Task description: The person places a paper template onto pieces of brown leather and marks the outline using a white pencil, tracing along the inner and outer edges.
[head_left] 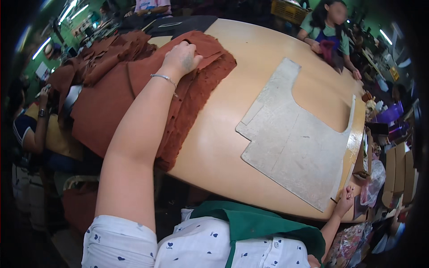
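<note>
My left hand (182,56) reaches across to a pile of reddish-brown sheets (134,85), which look like leather or suede. Its fingers curl over the upper sheet near the far edge of the pile. Close to the near right table edge, my right hand (345,200) has its fingers drawn together. A small dark tip shows beside them, but what they hold is too small to make out. Between my hands a large flat grey pattern piece (295,138), with a curved cut-out and a notched side, lies on the tan table (210,134).
A dark flat sheet (178,27) lies at the far left of the table. At the far right stands a person (333,35) with dark red cloth in hand. Boxes (397,169) and plastic bags (373,183) crowd the right side. Another person's arm (38,125) is at left.
</note>
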The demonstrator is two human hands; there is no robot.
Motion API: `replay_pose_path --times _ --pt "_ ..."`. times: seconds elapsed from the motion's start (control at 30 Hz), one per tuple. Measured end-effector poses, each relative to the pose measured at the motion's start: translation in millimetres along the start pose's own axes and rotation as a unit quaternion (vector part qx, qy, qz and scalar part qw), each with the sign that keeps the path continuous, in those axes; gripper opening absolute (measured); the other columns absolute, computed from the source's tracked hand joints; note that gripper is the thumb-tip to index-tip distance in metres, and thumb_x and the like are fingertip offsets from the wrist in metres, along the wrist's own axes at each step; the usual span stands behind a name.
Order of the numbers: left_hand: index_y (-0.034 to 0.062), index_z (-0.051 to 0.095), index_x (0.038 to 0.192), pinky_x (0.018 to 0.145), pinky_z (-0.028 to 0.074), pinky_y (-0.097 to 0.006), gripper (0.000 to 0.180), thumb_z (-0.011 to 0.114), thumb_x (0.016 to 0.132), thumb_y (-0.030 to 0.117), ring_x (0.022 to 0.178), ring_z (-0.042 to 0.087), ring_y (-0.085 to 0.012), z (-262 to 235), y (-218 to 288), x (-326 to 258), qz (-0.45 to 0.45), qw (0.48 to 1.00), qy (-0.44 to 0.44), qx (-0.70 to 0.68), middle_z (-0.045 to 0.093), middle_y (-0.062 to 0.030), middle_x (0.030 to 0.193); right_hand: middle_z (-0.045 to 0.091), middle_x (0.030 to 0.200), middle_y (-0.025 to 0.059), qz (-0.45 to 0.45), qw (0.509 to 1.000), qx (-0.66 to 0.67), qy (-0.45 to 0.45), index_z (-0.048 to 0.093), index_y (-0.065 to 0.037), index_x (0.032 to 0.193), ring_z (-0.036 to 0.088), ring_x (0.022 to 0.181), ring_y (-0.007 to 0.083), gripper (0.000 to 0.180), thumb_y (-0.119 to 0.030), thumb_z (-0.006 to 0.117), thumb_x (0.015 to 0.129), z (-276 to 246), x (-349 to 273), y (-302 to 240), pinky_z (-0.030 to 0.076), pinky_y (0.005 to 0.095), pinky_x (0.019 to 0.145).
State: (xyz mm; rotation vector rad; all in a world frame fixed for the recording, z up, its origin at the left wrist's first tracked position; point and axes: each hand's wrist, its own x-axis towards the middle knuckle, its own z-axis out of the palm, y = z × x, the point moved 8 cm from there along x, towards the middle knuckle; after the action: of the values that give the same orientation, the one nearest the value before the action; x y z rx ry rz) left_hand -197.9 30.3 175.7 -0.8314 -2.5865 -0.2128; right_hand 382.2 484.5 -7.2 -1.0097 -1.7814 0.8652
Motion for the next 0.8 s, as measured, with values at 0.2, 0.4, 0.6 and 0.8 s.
replay_pose_path --times 0.2,0.4,0.6,0.8 --pt "0.0149 0.046 0.121 0.093 0.034 -0.056 0.038 0.048 0.083 0.014 0.121 0.040 -0.0298 32 -33 53 -0.093 0.996 -0.002 0.005 0.048 -0.0084 0.124 0.044 0.077 -0.0029 0.044 0.999 0.032 0.007 0.052 -0.001 0.079 0.035 0.067 0.0042 0.009 -0.005 0.059 0.083 -10 4 18 0.033 0.0169 0.063" --pt "0.0151 0.063 0.095 0.087 0.040 -0.051 0.017 0.054 0.080 0.015 0.105 0.054 -0.0260 36 -35 67 -0.116 0.992 -0.013 0.037 0.057 -0.0094 0.113 0.049 0.083 0.0004 0.025 0.999 0.042 -0.004 0.048 -0.002 0.073 0.038 0.072 0.0057 0.016 -0.004 0.059 0.083 -12 5 25 0.035 0.0190 0.070" --pt "0.0068 0.063 0.096 0.061 0.047 -0.029 0.020 0.052 0.080 0.010 0.067 0.060 -0.0182 -73 -117 67 -0.125 0.853 0.419 -0.284 0.063 -0.0098 0.077 0.049 0.083 -0.0011 -0.053 0.996 -0.041 0.051 0.055 0.002 0.086 0.041 0.071 0.0055 0.007 -0.005 0.058 0.084 -17 0 -6 0.038 0.0184 0.071" --pt "0.0051 0.058 0.099 0.073 0.045 -0.025 0.017 0.052 0.085 0.012 0.081 0.057 -0.0127 -197 -84 22 -0.181 0.879 0.428 0.106 0.063 -0.0076 0.091 0.053 0.102 0.0058 -0.078 0.978 0.111 -0.158 0.057 0.005 0.097 0.052 0.093 0.0125 0.015 -0.002 0.056 0.084 126 10 -177 0.041 0.0211 0.079"
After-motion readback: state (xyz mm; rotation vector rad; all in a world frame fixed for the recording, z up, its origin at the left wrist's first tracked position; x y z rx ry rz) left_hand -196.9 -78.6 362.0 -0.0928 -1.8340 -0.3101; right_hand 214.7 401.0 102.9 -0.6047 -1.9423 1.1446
